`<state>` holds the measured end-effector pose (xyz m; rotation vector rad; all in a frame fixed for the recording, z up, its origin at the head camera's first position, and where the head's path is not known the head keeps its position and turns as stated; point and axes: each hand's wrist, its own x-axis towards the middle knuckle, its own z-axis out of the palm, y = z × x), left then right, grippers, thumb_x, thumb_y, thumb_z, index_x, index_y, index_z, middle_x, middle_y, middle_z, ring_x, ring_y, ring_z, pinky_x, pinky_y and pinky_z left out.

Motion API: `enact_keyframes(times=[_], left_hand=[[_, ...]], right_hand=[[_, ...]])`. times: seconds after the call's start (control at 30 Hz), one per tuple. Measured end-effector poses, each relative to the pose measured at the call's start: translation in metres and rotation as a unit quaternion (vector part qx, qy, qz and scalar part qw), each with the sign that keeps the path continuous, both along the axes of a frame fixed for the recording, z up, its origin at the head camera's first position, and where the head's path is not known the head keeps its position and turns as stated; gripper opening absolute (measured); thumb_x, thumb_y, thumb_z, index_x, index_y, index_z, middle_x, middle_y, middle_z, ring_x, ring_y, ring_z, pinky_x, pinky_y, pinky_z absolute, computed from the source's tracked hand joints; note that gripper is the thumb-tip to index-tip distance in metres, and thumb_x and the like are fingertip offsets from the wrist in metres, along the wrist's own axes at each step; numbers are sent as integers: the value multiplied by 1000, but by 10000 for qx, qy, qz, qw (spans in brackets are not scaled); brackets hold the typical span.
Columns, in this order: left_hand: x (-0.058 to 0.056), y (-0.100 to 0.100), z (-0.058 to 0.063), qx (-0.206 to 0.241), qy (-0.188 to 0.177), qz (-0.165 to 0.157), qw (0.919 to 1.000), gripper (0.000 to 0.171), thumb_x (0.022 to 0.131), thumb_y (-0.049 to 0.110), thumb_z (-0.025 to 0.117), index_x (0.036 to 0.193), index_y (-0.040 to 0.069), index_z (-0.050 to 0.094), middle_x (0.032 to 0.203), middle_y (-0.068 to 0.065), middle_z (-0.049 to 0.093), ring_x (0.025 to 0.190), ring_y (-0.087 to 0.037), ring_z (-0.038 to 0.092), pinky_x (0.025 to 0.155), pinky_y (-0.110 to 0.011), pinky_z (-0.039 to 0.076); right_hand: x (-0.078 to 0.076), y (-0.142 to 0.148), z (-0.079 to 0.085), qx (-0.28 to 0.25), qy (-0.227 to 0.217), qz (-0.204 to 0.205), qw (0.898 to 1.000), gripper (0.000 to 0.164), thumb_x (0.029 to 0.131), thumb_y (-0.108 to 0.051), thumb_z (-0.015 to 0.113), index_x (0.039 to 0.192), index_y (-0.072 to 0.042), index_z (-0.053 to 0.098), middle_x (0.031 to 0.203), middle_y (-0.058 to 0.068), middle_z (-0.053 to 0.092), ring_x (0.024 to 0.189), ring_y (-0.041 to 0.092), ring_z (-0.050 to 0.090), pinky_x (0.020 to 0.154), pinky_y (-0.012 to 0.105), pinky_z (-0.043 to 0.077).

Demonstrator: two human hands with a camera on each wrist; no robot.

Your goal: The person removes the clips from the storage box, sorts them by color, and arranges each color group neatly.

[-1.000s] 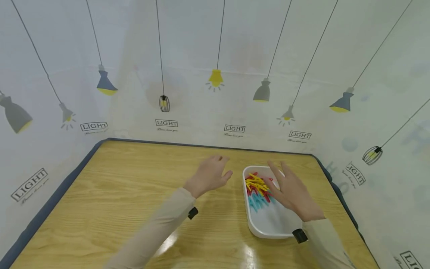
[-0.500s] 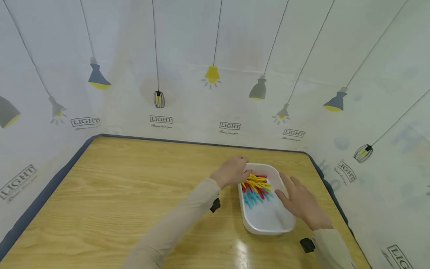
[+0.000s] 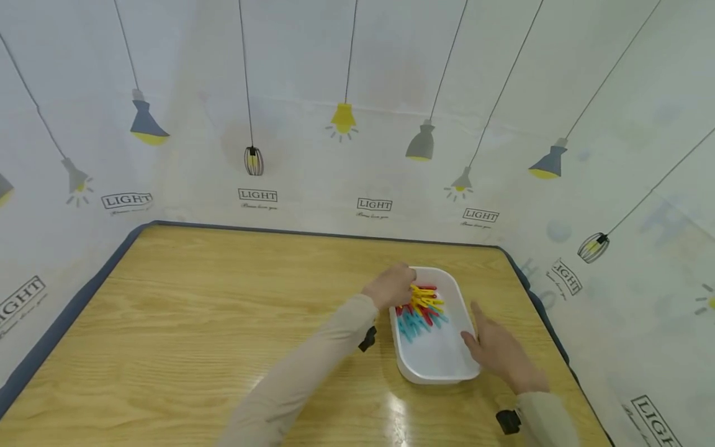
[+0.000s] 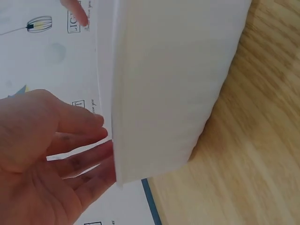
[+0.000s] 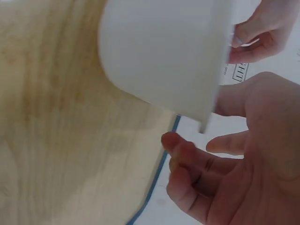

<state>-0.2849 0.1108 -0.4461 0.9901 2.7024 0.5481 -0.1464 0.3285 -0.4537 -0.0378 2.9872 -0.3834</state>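
Left hand (image 3: 390,286) by plastic pieces (image 3: 427,302) at box (image 3: 438,361) far-left corner, can't tell grip; right hand (image 3: 499,352) at right edge, thumb and fingers apart.

Framed signs (image 3: 257,195) reading "LIGHT" repeat on the printed backdrop (image 3: 313,68) behind the table (image 3: 223,279) and to its left and right; script (image 3: 258,206) beneath ends "love you".

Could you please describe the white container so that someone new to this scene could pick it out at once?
On the wood-grain table, look right, between the left hand and right hand. The white container there is rectangular with rounded corners, and it alone holds a pile of red, yellow and light-blue pieces.
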Motion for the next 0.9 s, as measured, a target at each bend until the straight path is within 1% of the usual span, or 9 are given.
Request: enact_keyframes(times=[0.1,0.2,0.27,0.4,0.53,0.67,0.77,0.83,0.9], left_hand=[[-3,4,0,-205,195,-27,9996,28,94,10,68,121,4,66,120,-8,65,100,-16,58,85,-26,52],[-5,7,1,-476,443,-72,9979,23,93,10,71,115,5,68,117,-7,66,101,-15,60,87,-25,52],[-6,9,1,-596,593,-94,9964,19,93,9,71,112,6,68,115,-6,67,102,-15,62,89,-25,53],[-8,13,-1,-736,808,-103,9940,16,93,6,70,109,7,68,111,-6,69,102,-15,64,89,-24,54],[-10,16,-8,-825,1079,-112,9907,16,94,6,70,109,9,69,108,-5,70,98,-14,65,86,-23,55],[-11,16,-18,-773,1556,-90,9847,12,93,4,68,103,9,71,101,-4,72,94,-14,67,82,-23,56],[-12,16,-22,-655,1827,-72,9810,9,91,2,68,96,9,71,96,-4,73,91,-15,68,80,-23,56],[-13,15,-24,-551,1842,-80,9813,9,90,1,69,95,8,71,94,-4,73,89,-15,68,79,-23,56],[-14,14,-24,-453,1694,-85,9845,9,91,2,68,97,8,71,97,-4,73,90,-14,68,80,-22,56]], right_hand=[[2,-1,-10,-134,31,-16,9999,72,102,-17,56,156,10,16,84,13,65,75,21,62,73,41,54],[4,-2,-17,-312,-65,-130,9994,71,102,-12,51,158,6,10,70,4,53,60,14,49,60,29,44],[5,-3,-21,-401,-57,-163,9990,71,102,-9,49,159,5,9,67,3,49,56,13,46,56,26,40],[6,-4,-23,-426,1,-188,9989,70,102,-7,48,158,6,8,65,4,50,53,13,46,52,25,39],[7,-6,-23,-431,-45,-239,9988,70,102,-6,47,158,6,8,66,4,51,53,13,47,52,27,39],[7,-8,-25,-509,-100,-259,9983,70,101,-6,47,158,6,7,64,3,50,52,13,47,52,26,39],[7,-8,-26,-531,-62,-245,9983,70,101,-6,48,158,6,8,63,3,50,50,13,46,51,25,39],[7,-8,-27,-518,-39,-235,9984,70,101,-6,48,158,5,8,64,3,49,51,13,46,51,25,38],[6,-7,-28,-495,-30,-222,9985,70,101,-5,47,158,6,8,65,3,50,52,13,46,51,26,38]])
